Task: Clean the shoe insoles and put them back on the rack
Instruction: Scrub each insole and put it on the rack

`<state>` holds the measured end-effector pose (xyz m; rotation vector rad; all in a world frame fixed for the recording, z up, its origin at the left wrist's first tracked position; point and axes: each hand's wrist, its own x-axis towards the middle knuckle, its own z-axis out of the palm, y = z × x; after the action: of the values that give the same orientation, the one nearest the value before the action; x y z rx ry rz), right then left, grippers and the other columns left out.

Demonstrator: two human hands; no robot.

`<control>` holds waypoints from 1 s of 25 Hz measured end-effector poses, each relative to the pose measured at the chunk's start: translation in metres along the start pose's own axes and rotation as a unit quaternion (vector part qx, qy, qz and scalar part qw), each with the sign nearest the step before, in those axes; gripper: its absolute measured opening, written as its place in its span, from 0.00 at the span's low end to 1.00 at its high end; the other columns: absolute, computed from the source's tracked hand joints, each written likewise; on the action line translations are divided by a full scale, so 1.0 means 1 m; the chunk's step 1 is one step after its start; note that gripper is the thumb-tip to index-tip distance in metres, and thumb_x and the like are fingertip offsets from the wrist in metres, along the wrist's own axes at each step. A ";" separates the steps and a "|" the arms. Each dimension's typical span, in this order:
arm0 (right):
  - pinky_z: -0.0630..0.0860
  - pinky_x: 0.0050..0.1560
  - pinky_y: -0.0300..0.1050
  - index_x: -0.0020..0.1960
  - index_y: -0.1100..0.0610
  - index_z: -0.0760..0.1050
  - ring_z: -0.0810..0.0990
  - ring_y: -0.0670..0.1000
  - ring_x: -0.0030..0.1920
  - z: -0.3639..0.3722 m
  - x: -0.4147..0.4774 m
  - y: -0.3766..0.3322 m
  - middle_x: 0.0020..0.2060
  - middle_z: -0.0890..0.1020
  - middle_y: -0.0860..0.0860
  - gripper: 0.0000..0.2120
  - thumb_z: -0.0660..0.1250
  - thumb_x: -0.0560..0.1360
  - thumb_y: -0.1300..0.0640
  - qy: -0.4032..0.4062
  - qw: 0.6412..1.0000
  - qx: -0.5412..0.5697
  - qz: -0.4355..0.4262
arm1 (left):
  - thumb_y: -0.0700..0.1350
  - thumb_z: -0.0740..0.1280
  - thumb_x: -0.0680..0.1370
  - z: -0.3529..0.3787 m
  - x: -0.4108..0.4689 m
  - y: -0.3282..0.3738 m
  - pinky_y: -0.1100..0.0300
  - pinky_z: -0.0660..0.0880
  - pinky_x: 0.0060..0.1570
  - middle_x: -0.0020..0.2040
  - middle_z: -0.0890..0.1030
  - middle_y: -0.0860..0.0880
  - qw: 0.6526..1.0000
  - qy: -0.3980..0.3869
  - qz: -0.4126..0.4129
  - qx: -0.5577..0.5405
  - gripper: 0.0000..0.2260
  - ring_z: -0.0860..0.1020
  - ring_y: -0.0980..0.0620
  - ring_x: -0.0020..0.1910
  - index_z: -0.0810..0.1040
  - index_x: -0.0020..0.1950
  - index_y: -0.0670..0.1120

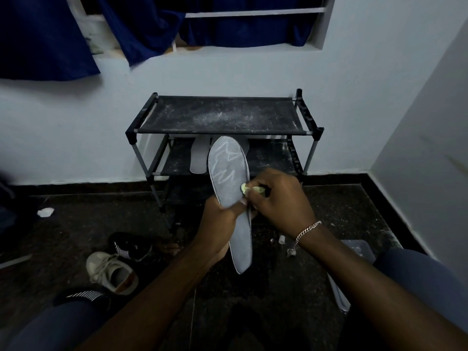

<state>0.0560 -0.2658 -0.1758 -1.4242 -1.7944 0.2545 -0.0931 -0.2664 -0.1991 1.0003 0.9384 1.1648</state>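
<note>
Dark floor (76, 219) with shoes (111, 272), rack (222, 115) holding insole (198, 158)

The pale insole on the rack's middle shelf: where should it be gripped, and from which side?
Likely pinch the near end of the pale insole, coming from the front: it lies flat, that end reaches the front edge of the middle shelf, and the top shelf covers its far end.

Dim, bluish indoor light: the pale wall (253, 72) across the upper frame is brightest, the floor (278, 287) at the bottom nearly black. The insole (229, 178) at centre is sharp; wide-angle bending curves the edges, and the left edge blurs
</note>
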 end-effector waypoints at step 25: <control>0.80 0.43 0.53 0.50 0.53 0.83 0.81 0.49 0.43 0.004 -0.002 -0.013 0.45 0.81 0.47 0.06 0.70 0.76 0.53 0.007 0.999 -0.041 -0.035 | 0.25 0.63 0.75 0.004 -0.005 0.000 0.53 0.80 0.50 0.55 0.84 0.41 0.994 -0.105 0.034 -0.014 0.20 0.82 0.43 0.55 0.77 0.64 0.39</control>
<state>0.0442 -0.2704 -0.1714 -1.4117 -1.8572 0.1354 -0.0898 -0.2722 -0.1977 1.1170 0.7233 1.1017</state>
